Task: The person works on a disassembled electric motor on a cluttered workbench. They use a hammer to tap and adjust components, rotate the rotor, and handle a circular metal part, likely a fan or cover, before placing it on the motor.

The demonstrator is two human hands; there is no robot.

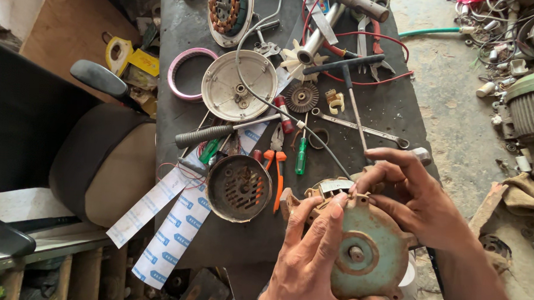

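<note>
A round, rusty green motor housing with a central shaft stub sits at the near edge of the dark workbench. My left hand grips its left side, fingers curled over the upper rim. My right hand holds the upper right rim, its fingertips pinching at a lug on top of the housing. A thin black cable runs from the housing up across the bench.
A rusty vented end cover lies left of the housing, a white round cover farther back. Screwdrivers, orange pliers, a spanner, a T-handle wrench and paper strips crowd the bench. A chair stands left; scrap motors right.
</note>
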